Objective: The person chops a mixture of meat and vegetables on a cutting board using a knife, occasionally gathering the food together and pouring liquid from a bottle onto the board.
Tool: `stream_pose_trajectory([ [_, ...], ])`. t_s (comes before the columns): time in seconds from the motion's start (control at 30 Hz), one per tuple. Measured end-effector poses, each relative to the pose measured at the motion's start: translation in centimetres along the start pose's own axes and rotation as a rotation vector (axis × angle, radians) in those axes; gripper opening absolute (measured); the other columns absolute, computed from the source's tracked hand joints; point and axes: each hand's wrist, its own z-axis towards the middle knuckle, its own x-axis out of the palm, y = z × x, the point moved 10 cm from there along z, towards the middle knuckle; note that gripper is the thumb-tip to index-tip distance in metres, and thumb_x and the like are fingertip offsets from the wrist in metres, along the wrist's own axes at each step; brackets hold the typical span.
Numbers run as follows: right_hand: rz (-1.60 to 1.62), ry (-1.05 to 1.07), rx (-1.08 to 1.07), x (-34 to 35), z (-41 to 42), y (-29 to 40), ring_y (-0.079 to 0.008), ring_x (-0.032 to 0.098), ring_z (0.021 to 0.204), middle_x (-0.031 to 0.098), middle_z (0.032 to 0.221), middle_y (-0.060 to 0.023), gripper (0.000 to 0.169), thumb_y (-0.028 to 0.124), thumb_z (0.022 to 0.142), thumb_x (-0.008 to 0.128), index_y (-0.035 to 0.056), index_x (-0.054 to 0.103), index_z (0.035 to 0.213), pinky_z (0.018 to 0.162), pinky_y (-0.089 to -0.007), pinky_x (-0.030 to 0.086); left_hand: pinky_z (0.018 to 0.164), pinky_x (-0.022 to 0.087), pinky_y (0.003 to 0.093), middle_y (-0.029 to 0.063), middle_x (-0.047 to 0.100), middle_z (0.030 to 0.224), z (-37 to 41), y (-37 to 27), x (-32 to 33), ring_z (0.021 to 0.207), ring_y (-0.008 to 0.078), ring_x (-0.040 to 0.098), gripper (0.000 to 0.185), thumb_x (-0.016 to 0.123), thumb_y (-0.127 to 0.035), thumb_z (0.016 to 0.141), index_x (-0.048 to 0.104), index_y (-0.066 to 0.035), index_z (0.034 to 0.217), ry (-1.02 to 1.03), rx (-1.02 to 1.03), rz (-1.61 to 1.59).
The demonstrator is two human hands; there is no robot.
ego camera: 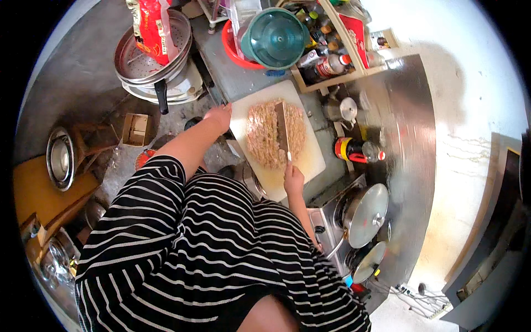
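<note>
A white cutting board [316, 159] lies at an angle on the grey counter before me. Pale pink minced meat [261, 133] is spread in a wide, rough layer over it. My right hand [293, 179] grips the handle of a cleaver [281, 126] at the board's near side. The cleaver's blade stands in the mince, right of its middle, pointing away from me. At the board's far left corner, my left hand [219, 117] touches the edge; its grip there cannot be made out.
Beyond the board stand a teal plastic basin [278, 39], a red basin [228, 41] and a wooden rack [325, 83] of bottles. To the right are a sauce bottle [352, 150] and a gas stove [321, 220] with a lidded pan [365, 216]. Steamer pots [178, 45] stand far left.
</note>
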Motion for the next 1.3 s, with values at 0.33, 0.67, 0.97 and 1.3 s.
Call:
stream_pose_trajectory([
  [0.33, 0.059, 0.050, 0.160, -1.5, -1.5, -1.0, -0.0355, 0.054, 0.057, 0.056, 0.062, -0.0194, 0.041, 0.035, 0.096, 0.049, -0.0022, 0.056, 0.080, 0.057, -0.0427, 0.044, 0.104, 0.039, 0.0373, 0.0144, 0.020, 0.154, 0.5, -0.1, -0.4, 0.134, 0.0288, 0.035, 0.073, 0.058, -0.005, 0.077, 0.027, 0.001, 0.143, -0.087, 0.006, -0.079],
  [0.67, 0.179, 0.048, 0.151, -1.3, -0.7, -1.0, -0.0152, 0.049, 0.052, 0.053, 0.056, -0.0066, 0.045, 0.033, 0.097, 0.045, 0.0005, 0.052, 0.068, 0.048, -0.0338, 0.040, 0.108, 0.033, 0.0374, 0.0081, 0.023, 0.154, -0.3, 0.0, -0.2, 0.138, 0.0255, 0.031, 0.065, 0.052, -0.008, 0.084, 0.026, 0.000, 0.144, -0.023, 0.004, 0.021],
  [0.97, 0.124, 0.039, 0.141, -1.1, -2.4, -2.3, -0.0356, 0.058, 0.057, 0.058, 0.061, -0.0192, 0.047, 0.039, 0.096, 0.043, -0.0014, 0.058, 0.079, 0.057, -0.0467, 0.045, 0.107, 0.036, 0.0375, 0.0081, 0.013, 0.156, 1.6, 1.0, 0.5, 0.139, 0.0253, 0.028, 0.079, 0.061, -0.004, 0.075, 0.024, -0.001, 0.145, -0.037, -0.063, -0.052],
  [1.3, 0.041, 0.045, 0.222, -2.6, -4.5, -2.6, -0.0382, 0.058, 0.059, 0.060, 0.064, -0.0214, 0.050, 0.042, 0.096, 0.044, -0.0025, 0.060, 0.081, 0.056, -0.0454, 0.045, 0.110, 0.032, 0.0371, 0.0084, 0.016, 0.156, 1.8, 1.2, 1.9, 0.139, 0.0267, 0.027, 0.071, 0.055, -0.006, 0.080, 0.025, -0.001, 0.145, -0.055, -0.063, -0.007],
])
